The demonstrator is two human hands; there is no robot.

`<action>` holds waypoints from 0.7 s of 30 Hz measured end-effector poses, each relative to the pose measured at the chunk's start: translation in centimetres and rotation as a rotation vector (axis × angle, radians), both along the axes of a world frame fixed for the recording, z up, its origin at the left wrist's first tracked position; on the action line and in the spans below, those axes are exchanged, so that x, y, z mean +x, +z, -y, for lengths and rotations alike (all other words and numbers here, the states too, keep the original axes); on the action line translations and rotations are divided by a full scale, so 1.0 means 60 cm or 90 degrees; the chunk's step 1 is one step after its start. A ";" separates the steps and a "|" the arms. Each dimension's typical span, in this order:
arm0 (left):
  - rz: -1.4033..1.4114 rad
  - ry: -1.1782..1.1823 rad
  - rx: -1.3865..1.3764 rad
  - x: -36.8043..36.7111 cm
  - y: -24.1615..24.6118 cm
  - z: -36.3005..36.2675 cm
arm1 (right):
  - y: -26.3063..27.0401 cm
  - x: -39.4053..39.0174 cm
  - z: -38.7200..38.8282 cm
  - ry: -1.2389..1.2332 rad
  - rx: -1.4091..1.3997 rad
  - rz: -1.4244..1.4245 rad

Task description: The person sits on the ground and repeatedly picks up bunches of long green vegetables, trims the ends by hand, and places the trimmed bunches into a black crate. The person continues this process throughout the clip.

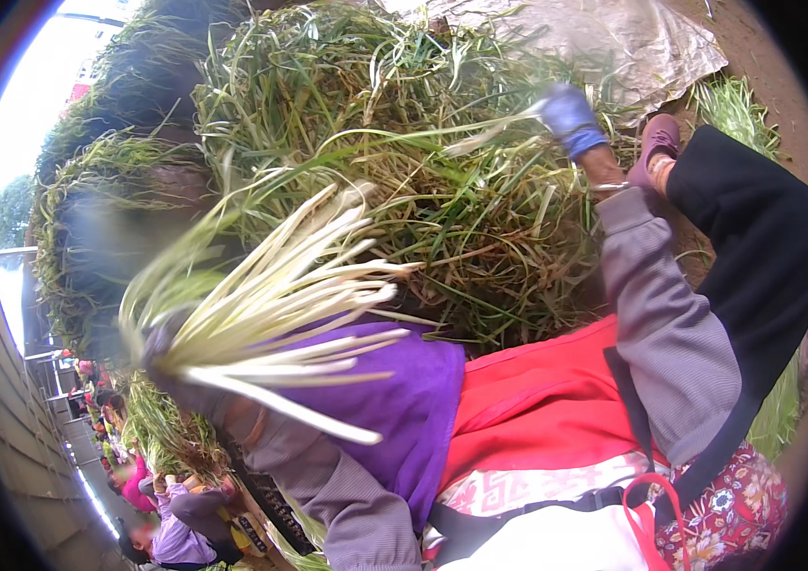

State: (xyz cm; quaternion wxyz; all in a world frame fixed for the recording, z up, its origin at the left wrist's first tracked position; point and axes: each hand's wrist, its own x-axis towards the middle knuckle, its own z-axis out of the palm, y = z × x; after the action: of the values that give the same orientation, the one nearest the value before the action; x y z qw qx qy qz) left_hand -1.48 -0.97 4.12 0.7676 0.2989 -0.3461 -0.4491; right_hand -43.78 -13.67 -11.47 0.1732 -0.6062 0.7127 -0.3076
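My left hand (165, 342), in a dark glove and partly hidden, is closed around a bunch of long plants with white stalks (304, 285). The pale stalk ends fan out over a purple cloth (404, 400) on my lap, and green leaves trail up behind. My right hand (569, 118), in a blue glove and blurred by motion, is at the upper right with thin stems at its fingers. Beneath and between both hands lies a large heap of green and yellowed leafy plants (389, 164).
A pale plastic sheet (632, 50) lies beyond the heap. More plant piles (111, 164) stand at the left. Several people sit at the lower left, one in a purple checked top (179, 524). Loose greens (735, 110) lie near my shoe (658, 143).
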 end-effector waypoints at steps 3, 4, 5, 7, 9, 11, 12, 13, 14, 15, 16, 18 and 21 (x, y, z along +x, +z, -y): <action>-0.037 -0.022 -0.057 0.032 0.012 -0.039 | -0.008 -0.051 0.008 -0.073 0.135 -0.177; -0.044 -0.032 -0.076 0.035 0.013 -0.052 | -0.011 -0.038 0.011 -0.063 0.071 -0.159; -0.048 -0.039 -0.091 0.036 0.014 -0.060 | -0.012 -0.024 0.014 0.018 0.144 0.055; -0.056 -0.060 -0.110 0.034 0.011 -0.070 | -0.023 0.041 0.024 0.153 0.038 0.087; -0.069 -0.074 -0.124 0.031 0.009 -0.071 | -0.039 0.110 0.033 0.277 0.153 0.010; -0.082 -0.094 -0.141 0.028 0.008 -0.069 | -0.057 0.151 0.022 0.369 0.314 -0.080; -0.090 -0.105 -0.150 0.026 0.008 -0.067 | -0.073 0.152 -0.004 0.410 0.375 -0.131; -0.100 -0.117 -0.164 0.024 0.007 -0.064 | -0.088 0.153 -0.031 0.545 0.220 -0.284; -0.110 -0.122 -0.172 0.022 0.006 -0.062 | -0.103 0.151 -0.056 0.634 0.215 -0.358; -0.118 -0.134 -0.180 0.020 0.005 -0.059 | -0.117 0.128 -0.092 0.679 0.094 -0.366; -0.131 -0.146 -0.191 0.017 0.004 -0.055 | -0.127 0.108 -0.120 0.743 0.071 -0.356; -0.153 -0.169 -0.210 0.009 0.000 -0.047 | -0.134 0.058 -0.173 0.817 0.050 -0.397; -0.181 -0.202 -0.247 -0.007 -0.008 -0.033 | -0.118 0.021 -0.217 0.946 0.308 -0.730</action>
State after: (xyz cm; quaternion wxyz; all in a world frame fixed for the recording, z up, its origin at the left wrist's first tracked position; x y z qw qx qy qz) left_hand -1.91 1.03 3.63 0.7714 0.0229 -0.3571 -0.5262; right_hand -42.54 -0.67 -18.56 0.0695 -0.9080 0.1683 0.3774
